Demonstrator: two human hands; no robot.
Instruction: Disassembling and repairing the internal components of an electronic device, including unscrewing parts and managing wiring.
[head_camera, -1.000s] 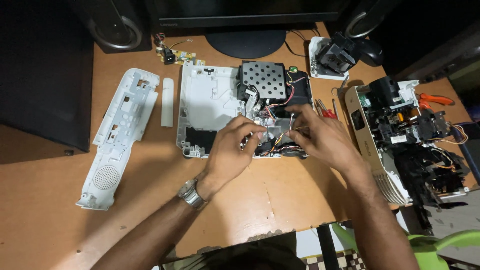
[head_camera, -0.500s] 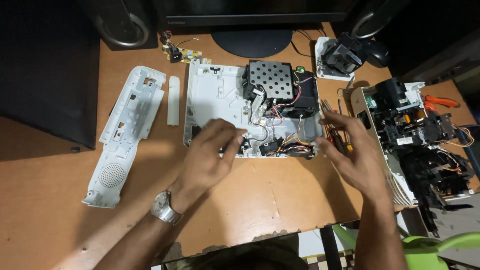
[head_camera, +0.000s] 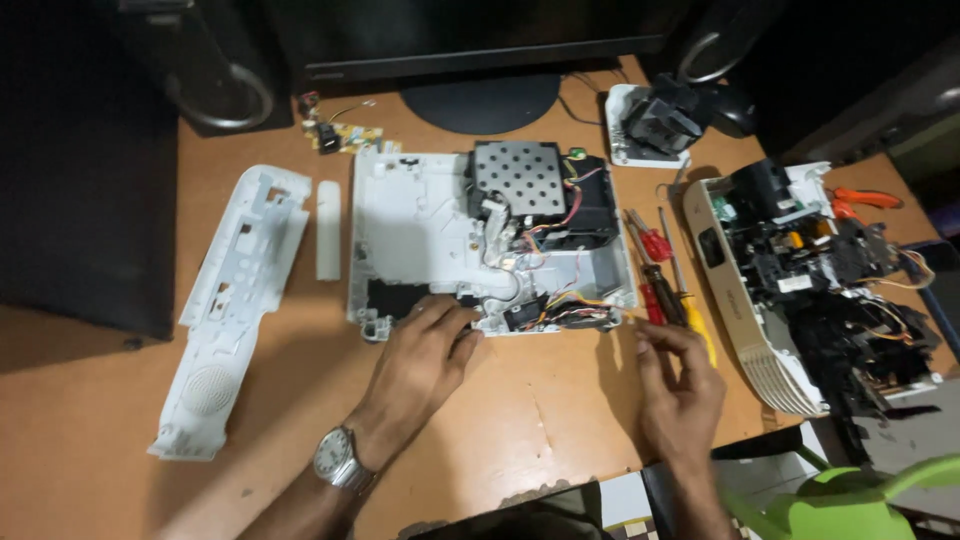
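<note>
An opened white device casing (head_camera: 420, 230) lies on the wooden desk (head_camera: 540, 410), with a perforated metal shield (head_camera: 520, 178) and coloured wires (head_camera: 560, 300) inside. My left hand (head_camera: 420, 365), a watch on its wrist, rests with fingertips on the casing's near edge. My right hand (head_camera: 680, 390) hovers just right of the casing, fingers apart and holding nothing, its fingertips close to the handles of several screwdrivers (head_camera: 660, 280) with red and yellow grips.
A long white cover panel (head_camera: 230, 300) and a small white strip (head_camera: 328, 243) lie at the left. A second dismantled unit (head_camera: 810, 290) sits at the right with orange pliers (head_camera: 860, 200) behind it. A monitor stand (head_camera: 480, 100), speakers and a small circuit board (head_camera: 340, 135) line the back.
Both hands have pulled back from the wiring inside the casing. The left now rests on the near edge, and the right has moved right and down toward the screwdrivers.
</note>
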